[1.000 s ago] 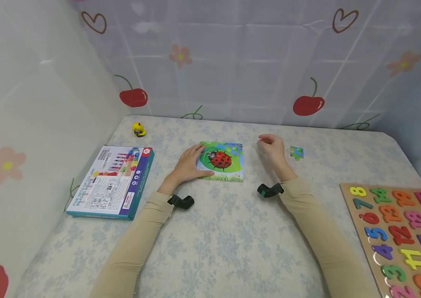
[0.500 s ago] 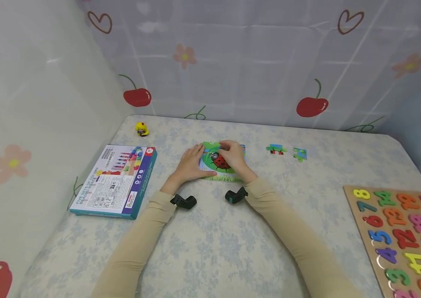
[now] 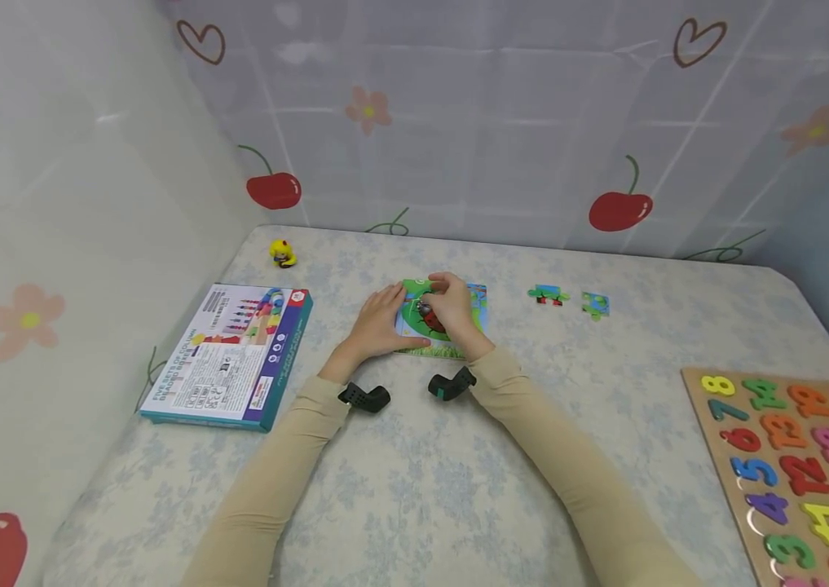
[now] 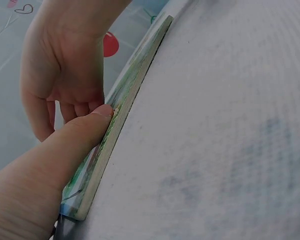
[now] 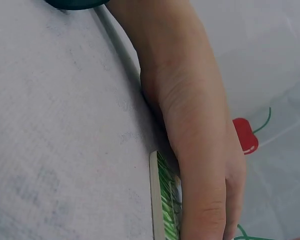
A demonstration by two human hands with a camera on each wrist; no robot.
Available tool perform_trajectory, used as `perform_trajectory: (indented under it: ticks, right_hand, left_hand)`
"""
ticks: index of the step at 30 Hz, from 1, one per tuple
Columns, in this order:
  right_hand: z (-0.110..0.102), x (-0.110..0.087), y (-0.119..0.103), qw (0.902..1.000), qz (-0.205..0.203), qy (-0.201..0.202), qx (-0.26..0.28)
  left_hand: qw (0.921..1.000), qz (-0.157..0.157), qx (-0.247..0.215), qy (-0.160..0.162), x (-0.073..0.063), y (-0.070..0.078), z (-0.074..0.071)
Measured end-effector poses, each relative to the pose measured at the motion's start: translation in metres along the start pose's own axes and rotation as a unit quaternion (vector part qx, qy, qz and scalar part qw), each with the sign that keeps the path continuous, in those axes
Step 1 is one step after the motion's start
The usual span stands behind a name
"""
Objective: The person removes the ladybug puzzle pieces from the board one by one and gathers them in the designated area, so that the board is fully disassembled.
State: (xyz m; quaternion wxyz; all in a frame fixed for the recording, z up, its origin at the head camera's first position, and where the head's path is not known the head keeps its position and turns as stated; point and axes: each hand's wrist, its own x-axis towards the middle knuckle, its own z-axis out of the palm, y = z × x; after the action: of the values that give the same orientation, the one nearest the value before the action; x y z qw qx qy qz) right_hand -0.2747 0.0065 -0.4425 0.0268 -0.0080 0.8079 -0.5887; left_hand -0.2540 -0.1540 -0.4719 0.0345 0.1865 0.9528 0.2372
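Note:
On the table lies a square jigsaw puzzle (image 3: 417, 322) with a red ladybug on a green leaf. The left hand (image 3: 377, 319) rests against its left side, with fingers extended along the far left and the thumb on the near edge. In the left wrist view that left thumb (image 4: 85, 127) presses on the puzzle's edge. The right hand (image 3: 454, 310) reaches over the puzzle, its bent fingertips at the ladybug's head. Whether those fingertips hold a piece is hidden in every view. Two loose puzzle pieces lie to the right, one with red and black (image 3: 549, 295), one blue-green (image 3: 595, 305).
A flat box (image 3: 231, 359) with a white back and teal sides lies at the left. A small yellow figurine (image 3: 283, 253) stands at the far left. A wooden number board (image 3: 703, 399) with colourful numerals lies at the right. Printed curtains surround the table.
The right hand has moved left from beside the loose pieces onto the puzzle, uncovering the red-and-black piece. The left hand stays at the puzzle's left side. The head view has shifted slightly.

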Motion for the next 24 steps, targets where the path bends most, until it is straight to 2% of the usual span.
perform_trajectory:
  ticks: [8, 11, 14, 18, 24]
  right_hand:
    - [0.002, 0.005, 0.003, 0.9981, -0.037, 0.005, -0.05]
    - [0.001, 0.007, 0.005, 0.998, -0.043, 0.009, -0.047]
    - [-0.003, 0.008, 0.009, 0.9987, -0.046, 0.01, -0.019]
    - [-0.015, 0.009, 0.014, 0.9987, -0.043, 0.023, 0.013]
    - [-0.048, 0.01, 0.018, 0.996, -0.039, 0.076, 0.024]
  left_hand:
    - [1.0, 0.006, -0.001, 0.003, 0.001, -0.002, 0.001]
    - [1.0, 0.005, 0.001, 0.002, 0.002, -0.001, 0.001]
    - [1.0, 0.005, 0.0, 0.002, 0.003, -0.001, 0.002]
    - [1.0, 0.002, 0.003, 0.001, 0.004, 0.0, 0.002]
    - [1.0, 0.0, 0.008, 0.001, 0.002, -0.002, 0.002]
